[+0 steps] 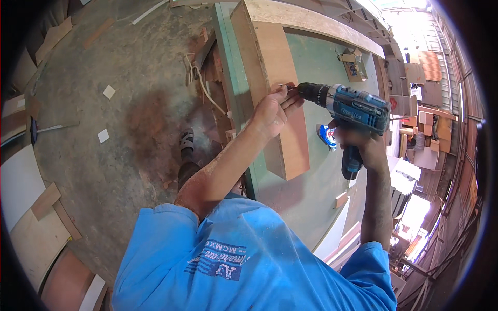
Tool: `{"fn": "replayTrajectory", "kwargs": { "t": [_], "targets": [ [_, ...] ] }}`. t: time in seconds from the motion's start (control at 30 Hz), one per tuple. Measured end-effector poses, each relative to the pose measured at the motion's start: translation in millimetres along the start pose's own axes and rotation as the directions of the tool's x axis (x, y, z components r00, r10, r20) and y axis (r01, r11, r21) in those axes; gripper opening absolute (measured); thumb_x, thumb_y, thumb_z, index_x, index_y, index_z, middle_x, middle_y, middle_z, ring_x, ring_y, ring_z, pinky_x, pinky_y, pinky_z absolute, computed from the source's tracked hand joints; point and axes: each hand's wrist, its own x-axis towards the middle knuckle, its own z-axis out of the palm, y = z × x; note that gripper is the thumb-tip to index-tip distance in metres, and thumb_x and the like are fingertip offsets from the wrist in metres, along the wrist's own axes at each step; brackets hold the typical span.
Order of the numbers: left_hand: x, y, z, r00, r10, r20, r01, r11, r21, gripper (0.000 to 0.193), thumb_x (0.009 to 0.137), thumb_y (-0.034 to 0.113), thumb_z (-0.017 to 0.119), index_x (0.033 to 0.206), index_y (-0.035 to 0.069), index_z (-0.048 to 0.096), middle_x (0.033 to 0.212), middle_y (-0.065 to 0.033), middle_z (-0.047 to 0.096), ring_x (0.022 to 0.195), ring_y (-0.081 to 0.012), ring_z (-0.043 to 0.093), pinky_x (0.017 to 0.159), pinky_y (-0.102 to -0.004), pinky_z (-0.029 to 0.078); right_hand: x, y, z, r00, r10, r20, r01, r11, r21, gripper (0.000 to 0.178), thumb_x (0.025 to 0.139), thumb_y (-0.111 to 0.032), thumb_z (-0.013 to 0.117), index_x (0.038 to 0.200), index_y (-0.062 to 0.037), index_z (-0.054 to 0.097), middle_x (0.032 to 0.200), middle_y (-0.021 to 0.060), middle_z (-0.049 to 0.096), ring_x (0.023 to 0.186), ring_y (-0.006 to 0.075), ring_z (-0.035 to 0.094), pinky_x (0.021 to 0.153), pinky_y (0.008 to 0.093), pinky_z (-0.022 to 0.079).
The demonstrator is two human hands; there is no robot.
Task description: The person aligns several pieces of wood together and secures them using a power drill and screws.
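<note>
A teal and black cordless drill (358, 110) points left, with my right hand (363, 142) wrapped round its grip. Its black chuck (314, 93) is close to the fingers of my left hand (271, 111). That hand is closed in a pinch at the drill's front end, over a wooden box-like piece (295, 142). A small thin dark item shows at the fingertips; whether it is a screw or the drill bit is hidden. The wooden piece lies on a green-topped table (321, 46) and joins a long board (306, 16) at its far end.
An open carton (356, 66) of small items stands on the table's far right. A blue and white packet (327, 136) lies beside the drill. White strips (336, 225) lie at the near right. Cables (202, 85) hang at the table's left edge. Board offcuts (46, 202) lie on the left floor.
</note>
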Motion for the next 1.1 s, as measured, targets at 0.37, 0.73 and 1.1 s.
{"fn": "replayTrajectory", "kwargs": {
  "t": [0.37, 0.73, 1.1],
  "targets": [
    [-1, 0, 3, 0.996, -0.057, -0.07, 0.055, 0.998, -0.031, 0.021, 0.108, 0.017, 0.056, 0.123, 0.003, 0.057, 0.123, -0.0155, 0.065, 0.122, -0.0309, 0.065, 0.114, -0.0426, 0.053, 27, -13, 3, 0.998, 0.015, 0.062, -0.01, 0.998, -0.069, 0.035, 0.081, -0.003, 0.078, 0.115, -0.0033, 0.073, 0.099, 0.0077, 0.076, 0.077, 0.0145, 0.069, 0.067, 0.0317, 0.056],
    [1, 2, -1, 0.997, -0.07, -0.019, 0.069, 0.997, -0.021, 0.023, 0.108, 0.019, 0.058, 0.125, 0.004, 0.058, 0.127, -0.0156, 0.065, 0.126, -0.0307, 0.063, 0.114, -0.0422, 0.052, 35, -11, -4, 0.996, 0.04, 0.08, -0.035, 0.998, -0.054, 0.037, 0.081, -0.003, 0.081, 0.117, -0.0036, 0.073, 0.101, 0.0079, 0.077, 0.079, 0.0147, 0.069, 0.067, 0.0314, 0.055],
    [-1, 3, -1, 0.997, -0.052, -0.057, 0.053, 0.998, 0.029, 0.025, 0.108, 0.021, 0.058, 0.125, 0.004, 0.059, 0.122, -0.0182, 0.067, 0.119, -0.0299, 0.067, 0.107, -0.0409, 0.056, 39, -11, -8, 0.992, 0.032, 0.125, -0.026, 0.998, -0.054, 0.032, 0.084, -0.004, 0.079, 0.116, -0.0051, 0.073, 0.099, 0.0065, 0.077, 0.079, 0.0137, 0.069, 0.068, 0.0313, 0.056]
  ]
}}
